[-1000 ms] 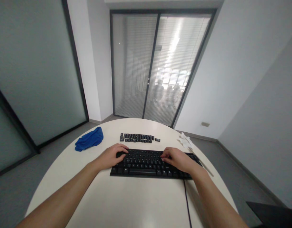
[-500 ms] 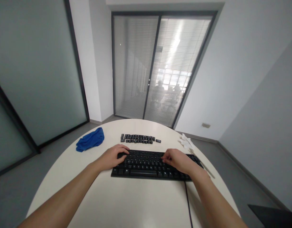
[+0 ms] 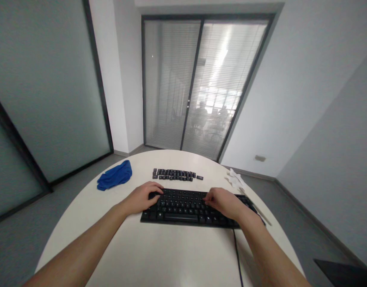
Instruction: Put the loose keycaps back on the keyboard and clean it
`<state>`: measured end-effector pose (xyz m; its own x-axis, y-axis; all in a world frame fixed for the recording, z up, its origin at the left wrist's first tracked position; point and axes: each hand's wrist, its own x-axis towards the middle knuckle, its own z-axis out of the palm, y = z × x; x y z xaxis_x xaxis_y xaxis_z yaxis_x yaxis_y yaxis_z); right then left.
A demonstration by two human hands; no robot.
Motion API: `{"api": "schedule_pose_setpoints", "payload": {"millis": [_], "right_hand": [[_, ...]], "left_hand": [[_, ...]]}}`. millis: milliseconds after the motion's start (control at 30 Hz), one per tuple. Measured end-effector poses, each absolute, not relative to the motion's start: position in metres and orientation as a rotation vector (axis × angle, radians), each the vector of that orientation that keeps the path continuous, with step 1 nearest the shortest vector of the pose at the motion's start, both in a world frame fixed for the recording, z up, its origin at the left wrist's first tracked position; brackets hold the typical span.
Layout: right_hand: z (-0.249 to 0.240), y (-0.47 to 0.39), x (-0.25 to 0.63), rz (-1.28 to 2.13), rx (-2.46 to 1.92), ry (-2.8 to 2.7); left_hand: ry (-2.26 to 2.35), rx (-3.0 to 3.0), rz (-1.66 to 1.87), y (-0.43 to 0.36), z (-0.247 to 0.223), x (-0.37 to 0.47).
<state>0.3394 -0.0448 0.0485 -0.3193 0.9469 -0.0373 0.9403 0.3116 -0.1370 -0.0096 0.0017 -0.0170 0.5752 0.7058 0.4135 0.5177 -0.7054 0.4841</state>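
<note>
white round-edged table (image 3: 135, 251), smooth top. black rectangular plastic keyboard (image 3: 180, 218) lies across its middle, black cable (image 3: 237, 251) running off the near side. left hand (image 3: 143, 197) on keyboard's left end, thumb and fingers spread apart. right hand (image 3: 220, 200) over right-of-centre keys, fingertips bunched; can't tell if they're closed on one. crumpled blue cloth (image 3: 115, 176) far left. crumpled white wad (image 3: 235, 179) far right. small black square-ish keycaps (image 3: 175, 174) in rows beyond keyboard.

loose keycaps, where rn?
Head view, near centre: the loose keycaps lie in rows on the white table, beyond the keyboard and right of the blue cloth.
</note>
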Motion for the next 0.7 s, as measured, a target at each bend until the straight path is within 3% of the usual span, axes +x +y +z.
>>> {"api": "schedule_pose_setpoints", "payload": {"millis": [700], "right_hand": [[0.051, -0.067, 0.327, 0.304, -1.658, -2.589]], "left_hand": [[1.163, 2.481, 0.911, 0.005, -0.017, -0.013]]}}
